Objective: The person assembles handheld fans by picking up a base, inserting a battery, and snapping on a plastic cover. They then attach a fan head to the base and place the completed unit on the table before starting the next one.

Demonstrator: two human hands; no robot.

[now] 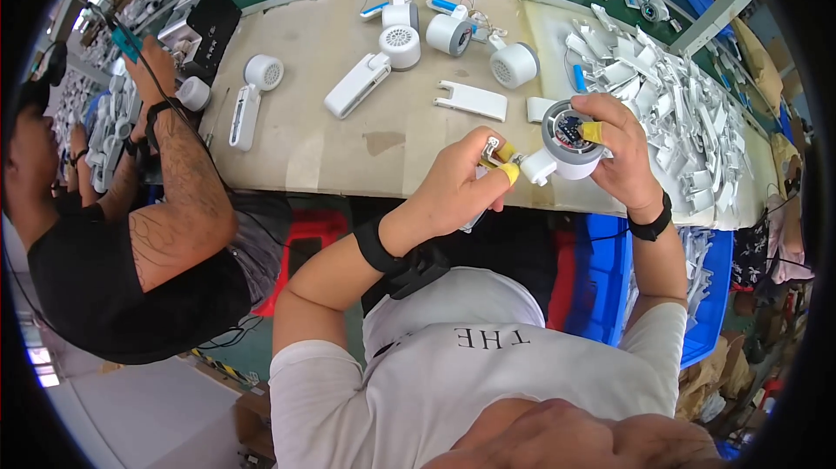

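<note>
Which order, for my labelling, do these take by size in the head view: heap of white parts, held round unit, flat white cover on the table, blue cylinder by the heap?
1. Heap of white parts
2. Held round unit and flat white cover: similar spans, unsure
3. Blue cylinder

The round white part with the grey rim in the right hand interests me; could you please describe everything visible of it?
The round white part is a short drum, apparently smooth plastic, with a grey rim. Its open end faces up toward the camera, showing a dark circuit board with some red inside. A short white neck juts from its side toward the left hand; whether they touch is unclear. The right hand grips it near the table's front edge, a yellow-covered fingertip over the rim.
</note>
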